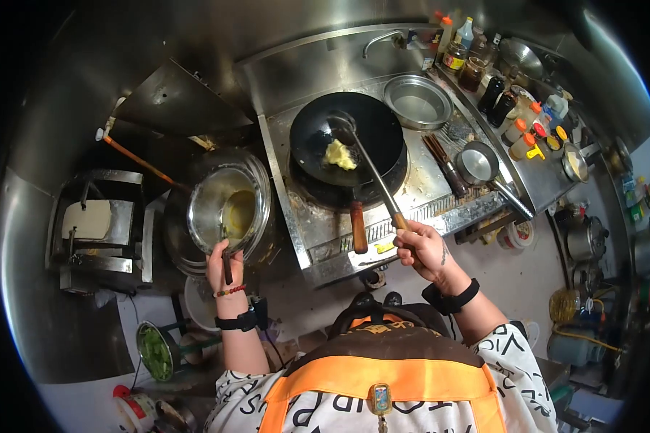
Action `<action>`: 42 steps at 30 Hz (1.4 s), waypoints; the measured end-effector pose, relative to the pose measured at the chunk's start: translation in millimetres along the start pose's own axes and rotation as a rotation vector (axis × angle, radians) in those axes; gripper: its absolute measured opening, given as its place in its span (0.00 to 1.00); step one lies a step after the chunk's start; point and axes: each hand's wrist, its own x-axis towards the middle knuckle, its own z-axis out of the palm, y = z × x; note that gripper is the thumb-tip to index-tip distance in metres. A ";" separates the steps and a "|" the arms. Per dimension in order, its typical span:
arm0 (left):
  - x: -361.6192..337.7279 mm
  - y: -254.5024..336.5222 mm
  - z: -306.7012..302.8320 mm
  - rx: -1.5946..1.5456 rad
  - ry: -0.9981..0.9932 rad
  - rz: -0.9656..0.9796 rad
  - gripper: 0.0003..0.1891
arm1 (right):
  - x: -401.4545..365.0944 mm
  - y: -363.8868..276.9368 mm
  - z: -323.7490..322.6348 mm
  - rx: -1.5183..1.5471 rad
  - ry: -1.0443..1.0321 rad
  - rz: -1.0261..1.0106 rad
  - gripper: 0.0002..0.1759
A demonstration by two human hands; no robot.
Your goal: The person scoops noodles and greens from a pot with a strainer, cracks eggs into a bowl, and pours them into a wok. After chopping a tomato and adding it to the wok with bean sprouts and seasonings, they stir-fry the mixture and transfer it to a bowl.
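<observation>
My right hand is closed around the wooden end of a long ladle. The ladle's head rests inside a black wok, beside a pale yellow clump of egg. The wok sits on the burner, its wooden handle pointing toward me. On the left, my left hand grips the near rim of a metal bowl with some yellow liquid at its bottom. A short dark stick or handle shows at the same hand; its upper part is hidden.
A round metal pan stands right of the wok. Near it lie a small saucepan and dark chopsticks. Bottles and jars line the right counter. Green vegetables fill a basket at lower left.
</observation>
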 end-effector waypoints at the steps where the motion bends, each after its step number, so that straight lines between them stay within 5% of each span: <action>1: -0.4 -1.3 3.1 -0.005 -0.006 -0.004 0.05 | -0.1 -1.3 -4.6 -0.003 0.004 -0.007 0.03; 12: -5.0 -6.8 15.6 0.019 -0.036 -0.016 0.09 | 22.9 7.6 -34.0 0.215 0.098 0.005 0.02; 21: -6.1 -4.6 6.7 0.051 -0.078 0.008 0.17 | 50.7 10.2 -46.3 -0.233 0.172 -0.133 0.04; 24: -5.6 -3.5 -1.0 0.030 -0.052 0.011 0.17 | 50.9 35.2 -54.6 0.191 0.078 0.090 0.06; 27: -4.8 -4.5 -3.7 -0.008 -0.029 -0.021 0.17 | 44.6 51.0 -52.7 1.084 -0.313 0.322 0.19; 30: -7.0 -1.8 -3.1 0.012 0.033 0.009 0.17 | 37.1 46.6 -37.3 1.302 -0.388 0.356 0.24; 32: 3.0 0.0 -13.6 -0.039 -0.004 -0.012 0.17 | 32.3 44.8 -29.4 1.295 -0.450 0.349 0.24; 34: -2.5 2.2 -10.5 -0.029 0.016 -0.018 0.16 | 24.9 33.5 -23.5 0.896 -0.404 0.271 0.24; 40: -2.9 -0.4 -11.4 -0.025 -0.043 -0.025 0.16 | 0.1 12.2 0.5 0.093 -0.059 0.083 0.04; 42: -18.3 1.8 6.5 -0.012 -0.038 0.029 0.05 | -5.3 9.6 -2.5 -0.035 0.001 0.043 0.04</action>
